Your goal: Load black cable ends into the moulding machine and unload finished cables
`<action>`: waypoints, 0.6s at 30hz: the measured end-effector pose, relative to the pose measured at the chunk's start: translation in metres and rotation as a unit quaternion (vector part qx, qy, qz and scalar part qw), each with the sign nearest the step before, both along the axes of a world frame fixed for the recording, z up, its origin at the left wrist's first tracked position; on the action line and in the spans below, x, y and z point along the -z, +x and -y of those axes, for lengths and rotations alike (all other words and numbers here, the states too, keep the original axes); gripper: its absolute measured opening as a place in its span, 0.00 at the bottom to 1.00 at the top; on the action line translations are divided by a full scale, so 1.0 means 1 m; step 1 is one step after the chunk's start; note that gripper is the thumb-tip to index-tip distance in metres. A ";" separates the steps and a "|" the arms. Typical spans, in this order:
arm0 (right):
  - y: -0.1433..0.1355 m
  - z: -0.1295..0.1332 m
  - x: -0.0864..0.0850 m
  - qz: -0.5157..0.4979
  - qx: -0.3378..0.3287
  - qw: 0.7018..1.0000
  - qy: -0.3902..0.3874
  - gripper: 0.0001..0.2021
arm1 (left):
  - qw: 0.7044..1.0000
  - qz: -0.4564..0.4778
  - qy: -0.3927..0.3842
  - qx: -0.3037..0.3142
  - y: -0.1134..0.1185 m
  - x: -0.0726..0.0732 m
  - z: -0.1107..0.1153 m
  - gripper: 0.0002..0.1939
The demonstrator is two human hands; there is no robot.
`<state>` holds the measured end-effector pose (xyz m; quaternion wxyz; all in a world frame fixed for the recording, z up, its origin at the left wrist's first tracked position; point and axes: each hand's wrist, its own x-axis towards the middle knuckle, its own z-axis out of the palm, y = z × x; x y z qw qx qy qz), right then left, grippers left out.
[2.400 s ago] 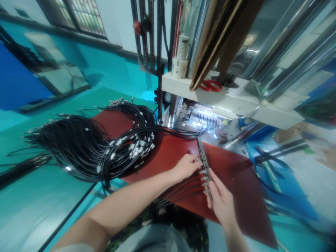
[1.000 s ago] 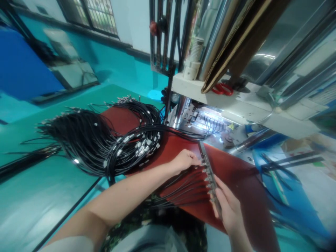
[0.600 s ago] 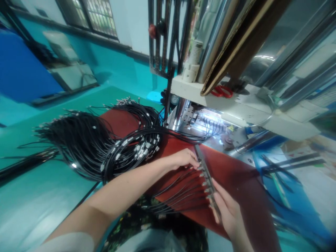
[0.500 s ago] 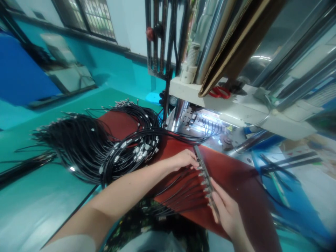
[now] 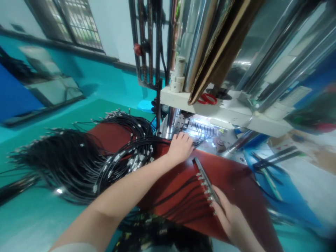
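Note:
My right hand (image 5: 229,218) is closed round the lower end of a narrow metal bar (image 5: 207,182), which lies at a slant above the red-brown board. Several thin black cables (image 5: 183,196) run from the small metal fittings along the bar's left side toward my lap. My left hand (image 5: 181,147) reaches over a bundle of black cables (image 5: 157,139) in front of the press, fingers apart and palm down. Its fingertips lie over the cables; whether they touch is hard to see. More cables (image 5: 202,130) lie in the lit press opening.
A large heap of black cables (image 5: 70,157) with metal ends lies to the left. The press (image 5: 196,106) stands ahead, with red-handled scissors (image 5: 207,98) and cardboard (image 5: 212,52) on it. Tools (image 5: 270,176) lie on a blue surface at the right. The red-brown board (image 5: 236,182) is before me.
My left hand has left the upper end of the metal bar and moved forward to the cable bundle by the press. My right hand still holds the bar. The view has shifted slightly.

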<state>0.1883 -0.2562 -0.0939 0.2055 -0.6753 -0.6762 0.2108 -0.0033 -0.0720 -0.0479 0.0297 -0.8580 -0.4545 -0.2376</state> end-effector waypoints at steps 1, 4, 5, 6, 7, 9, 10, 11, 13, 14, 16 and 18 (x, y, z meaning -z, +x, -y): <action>0.001 0.000 0.001 0.090 -0.026 0.995 0.022 0.22 | 1.000 -0.017 0.013 -0.018 0.004 0.005 -0.002 0.14; 0.002 -0.002 0.007 0.283 -0.076 0.953 0.078 0.22 | 0.997 -0.051 -0.017 -0.051 0.020 0.023 -0.005 0.20; 0.002 -0.003 0.007 0.306 -0.086 0.944 0.086 0.22 | 0.996 -0.056 -0.031 -0.059 0.025 0.029 -0.006 0.20; 0.003 -0.005 0.006 0.311 -0.098 0.941 0.088 0.22 | 0.995 -0.056 -0.041 -0.066 0.030 0.034 -0.007 0.20; 0.005 -0.010 0.004 0.302 -0.109 0.943 0.086 0.21 | 0.995 -0.053 -0.046 -0.071 0.033 0.039 -0.007 0.19; 0.013 -0.026 -0.008 0.264 -0.122 0.954 0.080 0.18 | 0.995 -0.041 -0.042 -0.077 0.037 0.045 -0.008 0.15; 0.018 -0.039 -0.016 0.237 -0.122 0.961 0.077 0.16 | 0.996 -0.034 -0.040 -0.076 0.038 0.047 -0.008 0.14; 0.025 -0.056 -0.024 0.205 -0.115 0.969 0.073 0.15 | 0.996 -0.028 -0.039 -0.075 0.038 0.048 -0.008 0.13; 0.037 -0.098 -0.040 0.129 -0.077 0.986 0.066 0.16 | 0.996 -0.021 -0.039 -0.072 0.037 0.048 -0.008 0.12; 0.041 -0.122 -0.045 0.082 -0.052 0.994 0.059 0.16 | 0.996 -0.019 -0.040 -0.072 0.037 0.048 -0.008 0.11; 0.046 -0.170 -0.052 0.017 0.014 0.998 0.051 0.16 | 0.996 -0.016 -0.043 -0.072 0.036 0.048 -0.009 0.11; 0.043 -0.213 -0.054 0.015 0.047 0.997 0.066 0.18 | 0.996 -0.010 -0.047 -0.070 0.036 0.048 -0.010 0.11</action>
